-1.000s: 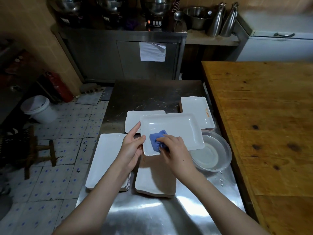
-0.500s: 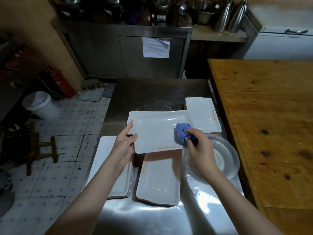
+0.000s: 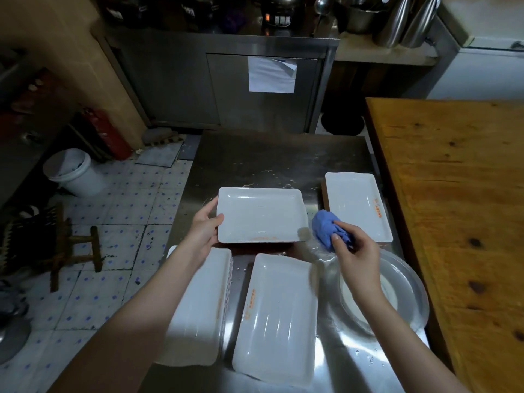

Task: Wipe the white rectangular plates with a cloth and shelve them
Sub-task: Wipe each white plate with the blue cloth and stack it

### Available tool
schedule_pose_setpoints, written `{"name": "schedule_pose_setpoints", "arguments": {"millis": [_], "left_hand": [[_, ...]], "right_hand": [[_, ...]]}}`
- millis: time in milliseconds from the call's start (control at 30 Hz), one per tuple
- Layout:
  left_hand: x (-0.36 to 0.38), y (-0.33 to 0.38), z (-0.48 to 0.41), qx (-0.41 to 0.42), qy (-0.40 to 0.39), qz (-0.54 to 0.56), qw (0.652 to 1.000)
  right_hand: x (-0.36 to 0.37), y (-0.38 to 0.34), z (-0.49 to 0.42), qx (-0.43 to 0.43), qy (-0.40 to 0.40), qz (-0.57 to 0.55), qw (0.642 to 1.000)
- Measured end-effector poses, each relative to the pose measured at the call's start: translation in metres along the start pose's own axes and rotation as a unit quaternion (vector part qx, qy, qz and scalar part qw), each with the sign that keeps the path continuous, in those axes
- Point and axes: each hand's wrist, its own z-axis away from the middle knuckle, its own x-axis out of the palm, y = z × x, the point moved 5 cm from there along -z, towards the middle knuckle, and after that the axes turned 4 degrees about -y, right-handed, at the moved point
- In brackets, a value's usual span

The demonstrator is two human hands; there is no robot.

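My left hand [image 3: 204, 228] grips the left edge of a white rectangular plate [image 3: 262, 215] that lies flat over the steel table. Just right of that plate, my right hand [image 3: 354, 251] pinches a bunched blue cloth [image 3: 326, 226], clear of the plate's surface. Another white plate [image 3: 358, 205] lies at the far right of the table. A stack of plates [image 3: 201, 304] sits near left under my left forearm, and a single plate [image 3: 276, 316] with orange marks lies beside it.
A clear round bowl [image 3: 408, 302] with water sits on the steel table [image 3: 272, 160] under my right wrist. A wooden counter [image 3: 459, 194] borders the table on the right. To the left are tiled floor, a white bucket [image 3: 72, 171] and a wooden stool [image 3: 71, 248].
The plate moved away from me and down flat onto the far pile. My right hand drew the cloth off the plate to its right side.
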Motion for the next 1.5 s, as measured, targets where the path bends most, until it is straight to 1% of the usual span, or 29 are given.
{"name": "schedule_pose_setpoints", "arguments": {"millis": [133,500,733,933,1067,1167,1267,1400,1500], "left_hand": [[-0.004,-0.003,-0.020,-0.019,0.026,-0.032,0.999],[-0.014,-0.021,-0.048,-0.046,0.039,-0.141,0.988],[-0.010,-0.019,-0.046,-0.002,0.012,-0.215,0.977],[0.000,-0.011,-0.037,0.018,0.000,-0.213,0.977],[0.027,-0.016,-0.027,0.014,-0.033,-0.228,0.973],[0.062,-0.023,-0.022,0.019,-0.081,-0.266,0.960],[0.101,-0.033,-0.019,0.013,-0.130,-0.274,0.953],[0.149,-0.043,-0.017,0.001,-0.151,-0.273,0.950],[0.185,-0.047,-0.018,0.012,-0.165,-0.292,0.942]], "right_hand": [[-0.002,0.014,-0.004,0.023,0.003,-0.015,1.000],[-0.006,0.036,-0.002,0.053,-0.010,-0.016,0.998],[0.000,0.034,0.000,0.046,-0.030,-0.006,0.998],[0.000,0.033,0.004,0.053,-0.034,-0.020,0.998],[-0.014,0.033,0.008,0.058,-0.016,-0.021,0.998],[-0.032,0.034,0.011,0.064,0.001,-0.021,0.998],[-0.054,0.036,0.014,0.064,0.023,-0.021,0.997],[-0.085,0.038,0.018,0.060,0.062,-0.024,0.996],[-0.106,0.042,0.021,0.059,0.089,-0.028,0.994]]}}
